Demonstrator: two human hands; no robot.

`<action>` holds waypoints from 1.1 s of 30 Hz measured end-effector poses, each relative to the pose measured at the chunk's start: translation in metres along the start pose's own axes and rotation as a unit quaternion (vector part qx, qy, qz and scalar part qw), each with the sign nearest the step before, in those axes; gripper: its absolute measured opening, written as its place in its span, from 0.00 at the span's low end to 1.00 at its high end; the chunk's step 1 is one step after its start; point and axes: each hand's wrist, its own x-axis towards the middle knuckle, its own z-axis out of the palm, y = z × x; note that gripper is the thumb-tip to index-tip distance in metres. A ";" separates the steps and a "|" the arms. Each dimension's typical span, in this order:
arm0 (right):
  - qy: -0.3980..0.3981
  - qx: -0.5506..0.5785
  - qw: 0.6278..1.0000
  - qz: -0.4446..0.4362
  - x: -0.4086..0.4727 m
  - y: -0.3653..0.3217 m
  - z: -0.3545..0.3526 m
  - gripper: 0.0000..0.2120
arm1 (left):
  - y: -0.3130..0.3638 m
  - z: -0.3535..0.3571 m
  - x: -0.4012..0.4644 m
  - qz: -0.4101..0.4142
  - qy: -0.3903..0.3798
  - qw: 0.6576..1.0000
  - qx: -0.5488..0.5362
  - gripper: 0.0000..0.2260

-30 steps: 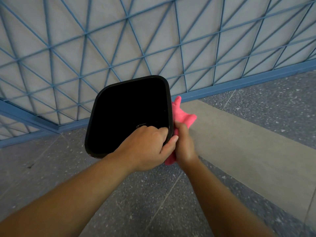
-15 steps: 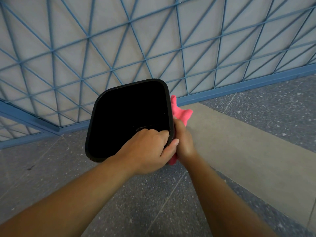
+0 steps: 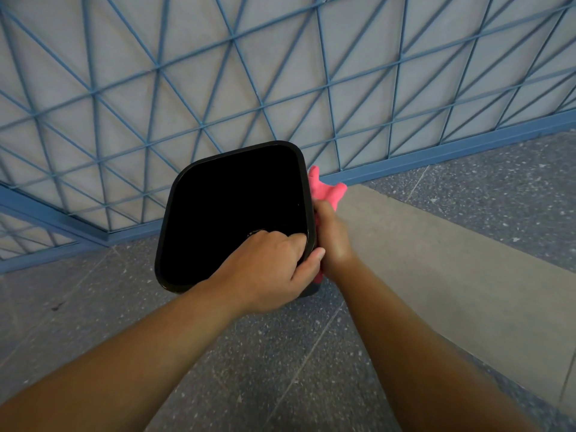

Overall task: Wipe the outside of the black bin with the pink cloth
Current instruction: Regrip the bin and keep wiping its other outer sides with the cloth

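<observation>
The black bin (image 3: 230, 213) is held off the floor (image 3: 311, 369) with its open mouth facing the camera, in front of a blue wire fence (image 3: 280, 88). The left hand (image 3: 268, 272) has a clenched grip on the near right corner of the rim: its fingers are hooked inside the bin and the thumb is pressed on the outside. The right hand (image 3: 332, 238) is closed on the pink cloth (image 3: 327, 190) and presses it against the bin's right outer wall, just below the rim.

Change over the last second: the right hand has moved up along the right wall, away from the person. Less cloth now shows below the hand. The free end of the cloth stands beyond the fingers, next to the far right corner of the rim. The left hand has kept the same hold on the rim, and the bin has stayed at nearly the same tilt.

Meaning for the task: this reads as one wiping stroke along the right side, and the stroke is probably near its far end. Only the right wall is shown in contact with the cloth. The other three walls and the base are hidden behind the mouth of the bin, so their condition cannot be told. To reach those faces, the bin will likely need to be turned in the left hand, or the left grip moved to another rim edge.
</observation>
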 end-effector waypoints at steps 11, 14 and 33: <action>0.019 -0.037 0.999 -0.009 -0.004 -0.013 0.004 0.19 | -0.002 0.001 0.000 0.003 -0.007 1.000 -0.008 0.19; 0.012 -0.062 0.998 0.008 -0.033 -0.007 0.000 0.18 | -0.003 0.001 -0.001 0.007 -0.003 1.000 -0.009 0.20; -0.022 0.122 0.992 -0.030 -0.017 -0.011 0.010 0.22 | -0.004 0.001 0.002 0.004 0.003 1.000 -0.002 0.20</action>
